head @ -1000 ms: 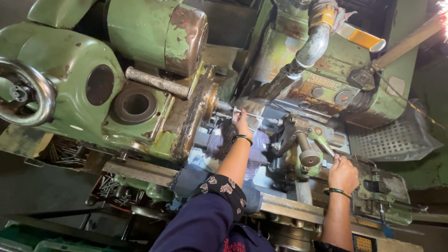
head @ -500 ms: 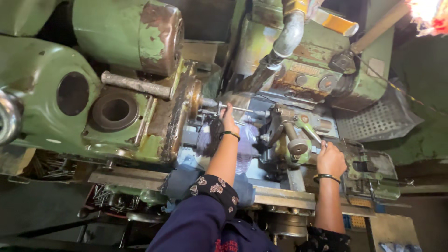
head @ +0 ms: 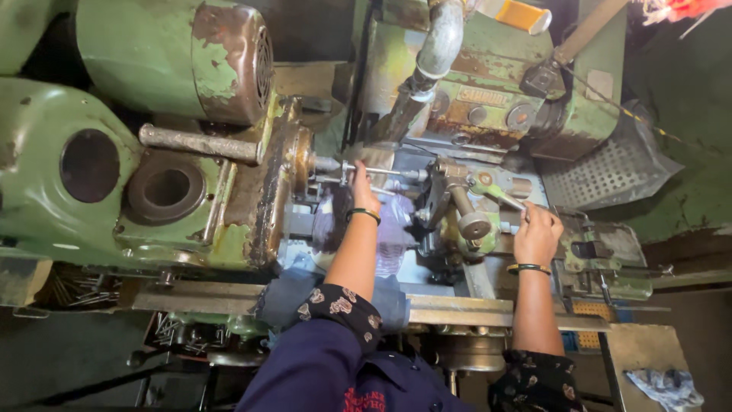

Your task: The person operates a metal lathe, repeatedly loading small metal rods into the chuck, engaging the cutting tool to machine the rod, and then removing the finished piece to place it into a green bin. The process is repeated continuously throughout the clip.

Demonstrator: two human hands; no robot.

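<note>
Overhead, left fingers (head: pixel 364 185) pinch a thin rod (head: pixel 381 171), right fingers (head: pixel 536 229) grip a green lathe (head: pixel 91 221) lever (head: pixel 499 197)

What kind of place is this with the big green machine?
Probably a metalworking shop. A worn green lathe fills the view, its motor is on top, and the left hand reaches the thin metal rod by the spindle.

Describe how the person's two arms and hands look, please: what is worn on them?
Both forearms are bare. The upper arms wear dark navy sleeves ending in black cuffs with a pale floral print. The left hand has a dark bangle with a green tint at its wrist. The right hand has a dark bangle with a yellowish edge. No gloves show.
</note>
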